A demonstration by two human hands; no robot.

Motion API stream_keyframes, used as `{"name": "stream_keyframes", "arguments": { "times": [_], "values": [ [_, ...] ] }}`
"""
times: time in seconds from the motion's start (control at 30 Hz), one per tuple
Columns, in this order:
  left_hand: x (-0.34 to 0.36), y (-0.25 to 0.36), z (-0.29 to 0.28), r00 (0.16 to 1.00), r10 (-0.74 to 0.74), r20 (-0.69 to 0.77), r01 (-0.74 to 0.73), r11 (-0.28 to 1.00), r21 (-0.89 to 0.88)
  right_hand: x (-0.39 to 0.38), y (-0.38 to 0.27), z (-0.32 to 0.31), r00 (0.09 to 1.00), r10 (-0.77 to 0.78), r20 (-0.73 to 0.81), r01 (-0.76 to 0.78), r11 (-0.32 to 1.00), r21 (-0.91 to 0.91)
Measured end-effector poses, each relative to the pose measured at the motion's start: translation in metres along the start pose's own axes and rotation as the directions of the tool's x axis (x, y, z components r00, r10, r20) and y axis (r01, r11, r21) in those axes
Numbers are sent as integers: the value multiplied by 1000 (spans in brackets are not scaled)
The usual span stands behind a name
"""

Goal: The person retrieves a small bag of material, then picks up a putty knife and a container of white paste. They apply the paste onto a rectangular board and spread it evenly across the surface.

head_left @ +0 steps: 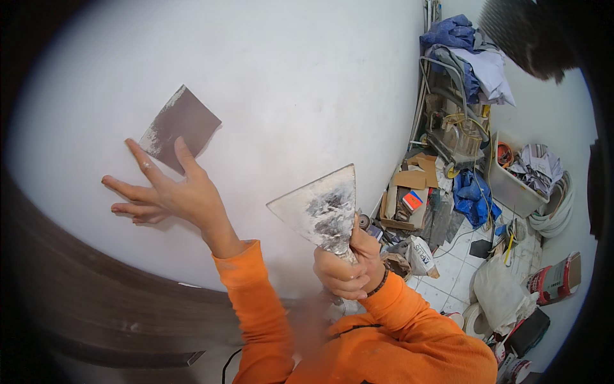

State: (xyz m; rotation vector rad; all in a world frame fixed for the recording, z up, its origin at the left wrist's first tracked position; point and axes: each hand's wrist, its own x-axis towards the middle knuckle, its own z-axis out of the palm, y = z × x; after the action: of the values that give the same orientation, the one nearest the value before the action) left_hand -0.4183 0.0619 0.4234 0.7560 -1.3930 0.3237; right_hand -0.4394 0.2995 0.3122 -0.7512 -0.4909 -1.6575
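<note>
My left hand, open, pins what looks like sandpaper to the wall, up-left of my right hand gripping the putty knife.

Orange sleeves, white wall

A dark brown sheet of sandpaper lies flat against the white wall, turned like a diamond, with white dust along its left edge. A wide putty knife points up and to the left; its metal blade is triangular and smeared with grey-white filler.
</note>
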Motion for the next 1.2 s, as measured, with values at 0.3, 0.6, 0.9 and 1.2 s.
{"name": "stream_keyframes", "arguments": {
  "times": [0.3,0.6,0.9,1.2],
  "values": [
    [-1,2,-4,1000,-2,17,2,999,-32,-17,7,26,995,-2,-103,-5,998,-60],
    [-8,1,-27,998,33,-59,-50,947,-318,-30,2,45,988,-33,-148,-21,937,-347],
    [-7,18,-176,830,-170,531,558,237,-795,-32,11,37,987,-154,-43,101,807,-581],
    [-21,41,-228,649,-154,745,760,155,-631,-24,17,18,976,-219,-4,84,389,-917]
  ]
}}
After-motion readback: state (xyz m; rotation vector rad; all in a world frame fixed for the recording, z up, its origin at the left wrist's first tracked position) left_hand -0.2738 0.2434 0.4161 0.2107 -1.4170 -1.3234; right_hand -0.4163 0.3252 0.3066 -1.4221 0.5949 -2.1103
